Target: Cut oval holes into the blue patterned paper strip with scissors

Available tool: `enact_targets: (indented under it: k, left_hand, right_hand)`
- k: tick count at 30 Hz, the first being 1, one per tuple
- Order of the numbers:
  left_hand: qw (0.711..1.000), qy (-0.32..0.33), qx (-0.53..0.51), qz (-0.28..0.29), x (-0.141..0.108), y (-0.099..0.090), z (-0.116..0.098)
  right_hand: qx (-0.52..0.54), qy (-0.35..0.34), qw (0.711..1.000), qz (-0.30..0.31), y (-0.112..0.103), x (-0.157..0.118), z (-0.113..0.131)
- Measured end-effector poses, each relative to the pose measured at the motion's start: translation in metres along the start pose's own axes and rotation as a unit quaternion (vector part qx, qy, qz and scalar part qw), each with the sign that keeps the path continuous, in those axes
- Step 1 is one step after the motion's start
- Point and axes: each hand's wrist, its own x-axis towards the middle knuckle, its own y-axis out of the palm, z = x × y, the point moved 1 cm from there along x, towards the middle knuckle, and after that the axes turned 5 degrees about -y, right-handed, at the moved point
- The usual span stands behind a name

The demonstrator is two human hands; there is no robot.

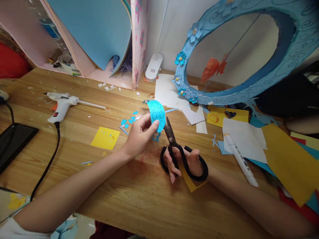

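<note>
- A black phone (13,141) lies flat at the far left edge of the wooden table (139,196).
- A white glue gun (62,105) rests on its side just beyond it, with its black cord (51,156) running toward the near edge.
- A yellow paper square (105,138) lies flat on the table, and small blue cut-out petals (128,120) are scattered beyond it to the right.
- The left hand (139,134) pinches a curled strip of blue paper (157,114) between thumb and fingers; the strip stands up above the table, marked with drawn oval outlines.
- Black scissors (180,154) sit just right of the strip, blades nearly together and their tips pointing up at its right edge; whether the blades bite into the paper cannot be told.
- The right hand (185,161) grips the scissors with fingers threaded through the handle loops, a scrap of yellow paper lying under it.
- A white marker pen (240,159) lies on white and yellow sheets further right.
- A large blue decorated ring frame (249,93) with paper flowers leans against the wall behind.
</note>
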Motion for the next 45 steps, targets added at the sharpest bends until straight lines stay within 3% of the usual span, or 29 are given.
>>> enact_targets:
  k: [13,20,27,38,45]
  left_hand:
    - [0.999,0.017,0.043,0.026,-0.002,0.002,0.004]
    - [0.999,-0.01,0.04,0.004,-0.001,-0.002,0.003]
    - [0.998,0.002,0.049,-0.031,0.001,-0.003,-0.002]
    - [0.998,-0.035,-0.019,-0.054,0.008,-0.007,-0.004]
    - [0.995,-0.103,0.011,0.001,0.005,0.0,-0.005]
  right_hand:
    - [-0.013,-0.003,1.0,-0.014,0.004,0.002,0.003]
    - [0.017,-0.013,1.0,0.015,0.0,0.003,0.001]
    - [0.055,-0.011,0.998,0.033,-0.004,0.001,-0.004]
    - [0.024,0.012,0.999,0.023,-0.01,-0.004,-0.008]
    - [0.024,-0.032,0.999,0.007,-0.008,0.001,-0.004]
